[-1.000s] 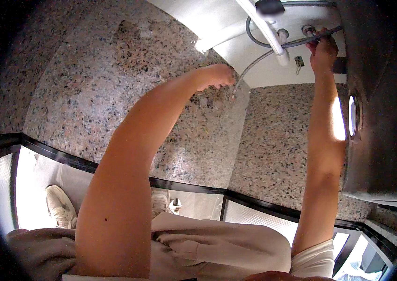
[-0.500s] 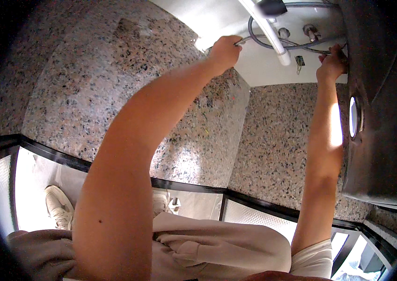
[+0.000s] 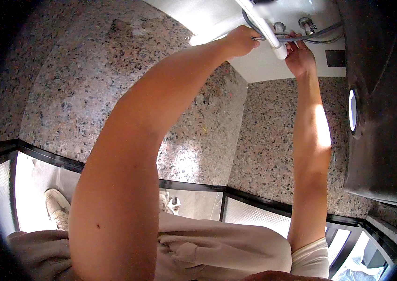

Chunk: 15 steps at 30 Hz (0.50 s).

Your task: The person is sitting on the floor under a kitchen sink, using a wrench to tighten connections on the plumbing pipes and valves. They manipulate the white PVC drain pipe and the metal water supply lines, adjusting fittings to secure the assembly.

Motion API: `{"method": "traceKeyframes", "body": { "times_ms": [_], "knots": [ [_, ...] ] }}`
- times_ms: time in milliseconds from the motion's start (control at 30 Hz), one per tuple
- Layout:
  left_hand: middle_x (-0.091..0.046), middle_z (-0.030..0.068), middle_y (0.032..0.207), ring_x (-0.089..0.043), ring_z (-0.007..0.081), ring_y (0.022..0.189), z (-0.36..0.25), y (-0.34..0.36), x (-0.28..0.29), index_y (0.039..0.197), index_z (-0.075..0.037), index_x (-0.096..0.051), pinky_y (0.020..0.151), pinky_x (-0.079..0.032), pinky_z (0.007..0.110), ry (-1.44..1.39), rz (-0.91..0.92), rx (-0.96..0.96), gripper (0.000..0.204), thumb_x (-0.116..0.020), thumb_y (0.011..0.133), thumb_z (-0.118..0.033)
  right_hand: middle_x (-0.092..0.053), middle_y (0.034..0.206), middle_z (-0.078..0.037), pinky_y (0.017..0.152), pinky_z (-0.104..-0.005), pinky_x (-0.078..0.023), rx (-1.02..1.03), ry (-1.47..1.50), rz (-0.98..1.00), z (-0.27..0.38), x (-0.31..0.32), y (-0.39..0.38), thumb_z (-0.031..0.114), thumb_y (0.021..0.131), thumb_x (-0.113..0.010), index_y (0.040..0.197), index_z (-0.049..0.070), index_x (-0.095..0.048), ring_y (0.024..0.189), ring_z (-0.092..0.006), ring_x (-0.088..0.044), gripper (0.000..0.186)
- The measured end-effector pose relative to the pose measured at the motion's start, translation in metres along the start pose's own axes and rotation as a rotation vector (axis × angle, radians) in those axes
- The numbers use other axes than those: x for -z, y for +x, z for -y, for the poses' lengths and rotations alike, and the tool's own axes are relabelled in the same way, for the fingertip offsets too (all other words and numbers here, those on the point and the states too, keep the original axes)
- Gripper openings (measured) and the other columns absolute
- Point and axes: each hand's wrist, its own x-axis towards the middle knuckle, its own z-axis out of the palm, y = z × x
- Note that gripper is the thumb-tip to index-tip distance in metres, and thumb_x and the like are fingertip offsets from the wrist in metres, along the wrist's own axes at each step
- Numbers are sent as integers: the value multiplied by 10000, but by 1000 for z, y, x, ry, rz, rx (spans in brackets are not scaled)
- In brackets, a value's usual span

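My left hand (image 3: 244, 41) is closed around a grey flexible hose (image 3: 324, 32), just left of a white plastic pipe (image 3: 266, 29). The hose runs rightward behind the pipe toward a large dark, rounded fixture. My right hand (image 3: 301, 61) is raised right of the pipe's lower end, its fingers curled about the hose and partly hidden by it. A thinner braided line (image 3: 326, 42) runs alongside. On the white wall above, two metal valve fittings stick out, a smaller one (image 3: 279, 26) and a larger one (image 3: 306, 23).
The dark fixture (image 3: 381, 117), with an oval opening, fills the right side. Speckled granite slabs (image 3: 198, 122) lie below and left, edged by a black frame (image 3: 198, 186). A dark rectangle (image 3: 335, 58) marks the white wall. Below are a shoe (image 3: 57, 208) and an open-ended wrench (image 3: 174, 205).
My right hand has moved left from beside the dark fixture to next to the white pipe. My left hand has shifted slightly right and up, and the hose loop is drawn closer to the pipe.
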Motion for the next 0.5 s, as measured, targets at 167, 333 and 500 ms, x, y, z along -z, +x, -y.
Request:
{"method": "traceKeyframes", "body": {
  "times_ms": [167, 333, 500],
  "knots": [
    [-541, 2, 732, -495, 109, 704, -9, 5, -5, 1132, -6, -680, 602, -421, 317, -115, 106, 9, 252, -629, 945, -168, -609, 814, -39, 688, -297, -507, -24, -14, -146, -6, -7, 8, 297, 1023, -520, 1052, 59, -588, 715, -151, -558, 249],
    [-616, 58, 767, -596, 176, 732, 8, 11, -18, 1001, -26, -699, 615, -480, 348, 2, 11, -58, 184, -642, 913, -178, -630, 857, -59, 600, -291, -528, 106, 87, -237, -3, 26, 21, 143, 997, -567, 1037, 51, -566, 699, -173, -582, 101],
    [-701, 146, 917, -688, 327, 836, -5, -3, -12, 947, -67, -700, 682, -556, 416, 1109, 95, -457, 169, -640, 846, -189, -653, 850, -126, 566, -307, -557, 357, -62, -494, 21, 38, -18, 149, 1025, -490, 1014, 6, -534, 650, -217, -611, 151]
  ]
}}
